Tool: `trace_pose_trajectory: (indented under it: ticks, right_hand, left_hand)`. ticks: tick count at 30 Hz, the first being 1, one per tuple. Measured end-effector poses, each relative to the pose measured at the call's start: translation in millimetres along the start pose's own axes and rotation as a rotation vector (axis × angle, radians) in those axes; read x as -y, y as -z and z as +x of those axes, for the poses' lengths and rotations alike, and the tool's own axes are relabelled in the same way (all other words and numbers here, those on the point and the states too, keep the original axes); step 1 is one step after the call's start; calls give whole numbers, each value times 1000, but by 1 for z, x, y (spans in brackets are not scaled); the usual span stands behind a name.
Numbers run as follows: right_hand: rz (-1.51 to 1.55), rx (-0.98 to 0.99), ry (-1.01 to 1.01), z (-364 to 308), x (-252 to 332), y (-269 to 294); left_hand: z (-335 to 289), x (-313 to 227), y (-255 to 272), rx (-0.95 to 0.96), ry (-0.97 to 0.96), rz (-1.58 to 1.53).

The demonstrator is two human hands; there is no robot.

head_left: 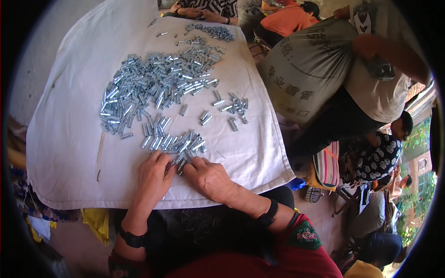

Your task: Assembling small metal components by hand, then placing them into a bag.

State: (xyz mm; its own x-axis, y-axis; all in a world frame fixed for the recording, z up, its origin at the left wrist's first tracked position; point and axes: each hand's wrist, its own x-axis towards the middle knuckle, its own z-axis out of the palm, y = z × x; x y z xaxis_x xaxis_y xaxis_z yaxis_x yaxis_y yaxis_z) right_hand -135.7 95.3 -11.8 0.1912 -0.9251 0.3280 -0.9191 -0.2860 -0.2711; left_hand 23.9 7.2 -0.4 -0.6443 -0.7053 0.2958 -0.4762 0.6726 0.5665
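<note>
Both my hands work at the near part of a white cloth-covered table, over small silvery metal sleeves. My left hand (155, 177) has its fingers curled and pinched at the near edge of a small group of sleeves (178, 141). Close beside it, my right hand (209, 180) is bent, fingers tucked down, gripping at the same spot. A few metal sleeves (181, 163) show between the two hands; my fingers partly hide them. Beyond lies a large heap of the same sleeves (155, 76), with smaller clusters (237, 106) to its right.
The white cloth (241, 162) hangs over the table's edges. A pile of small metal parts (211, 32) lies at the far end, before a person in a patterned top (218, 8). At right, someone carries a bulging grey sack (310, 65) alongside the table. More people sit beyond.
</note>
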Motion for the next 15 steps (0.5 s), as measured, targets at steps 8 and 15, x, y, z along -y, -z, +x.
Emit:
trace_pose_trajectory:
  ticks: [8,15]
  right_hand:
    - [37,-4,13,1,1,1]
    - [85,-51,-54,-4,2,12]
  left_hand:
    - [-6,4,-2,-21,-18,37]
    - [-7,12,-6,-64,-6,-54]
